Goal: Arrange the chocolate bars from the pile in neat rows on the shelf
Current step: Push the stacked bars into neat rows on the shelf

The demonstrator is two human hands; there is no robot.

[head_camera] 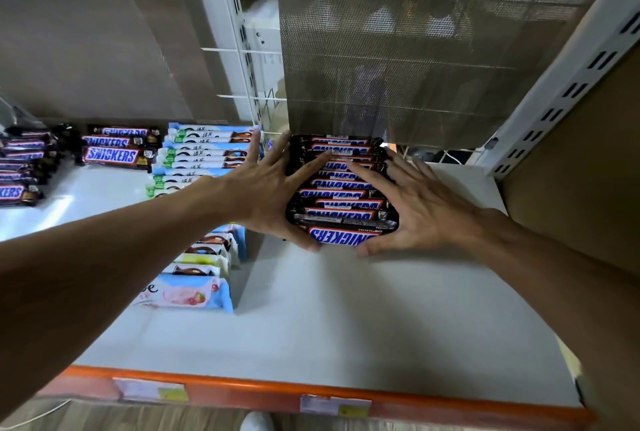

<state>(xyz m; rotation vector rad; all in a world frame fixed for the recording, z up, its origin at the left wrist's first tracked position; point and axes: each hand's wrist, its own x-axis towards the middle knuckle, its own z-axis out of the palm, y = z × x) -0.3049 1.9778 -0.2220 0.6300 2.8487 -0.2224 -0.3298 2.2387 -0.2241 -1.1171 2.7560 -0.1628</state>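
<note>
On the white shelf (346, 326), flat-fingered left grip (270, 198) and right grip (426, 212) press a SNICKERS row (334, 193).

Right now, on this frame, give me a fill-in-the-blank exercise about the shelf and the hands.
The row of bars pressed between the left hand and the right hand reads ____.
The shelf's front edge is coloured ____.
The light blue bars lie on the ____ hand's side of that row.
Missing words: Snickers; orange; left.
</note>
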